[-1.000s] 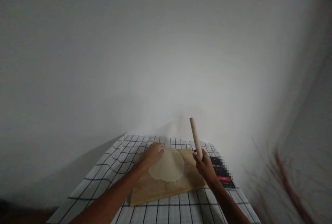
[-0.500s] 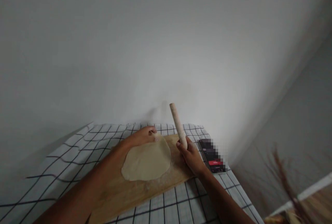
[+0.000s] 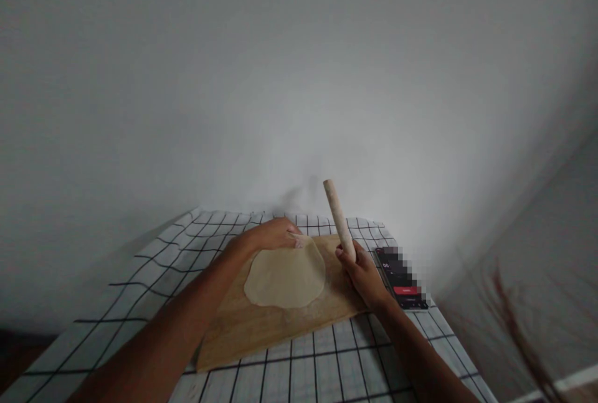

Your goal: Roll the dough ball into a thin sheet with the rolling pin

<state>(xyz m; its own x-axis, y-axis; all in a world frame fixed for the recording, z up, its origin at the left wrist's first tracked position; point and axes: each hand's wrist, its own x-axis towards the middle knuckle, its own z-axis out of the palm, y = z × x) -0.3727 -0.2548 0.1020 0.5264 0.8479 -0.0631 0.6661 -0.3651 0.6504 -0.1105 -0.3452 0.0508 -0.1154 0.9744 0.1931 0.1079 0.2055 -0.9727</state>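
A flat round of pale dough lies on a wooden board. My left hand pinches the far edge of the dough, lifting it slightly. My right hand is at the board's right side, gripping a wooden rolling pin near its lower end. The pin stands almost upright, tilted to the left, clear of the dough.
The board rests on a table covered with a white cloth with black grid lines. A phone with a dark screen lies right of the board. A plain white wall stands just behind the table. Blurred brown twigs show at lower right.
The view has swung around while both hands stayed on the dough edge and the pin. The left fingers now pinch the dough's far edge instead of lying on it.
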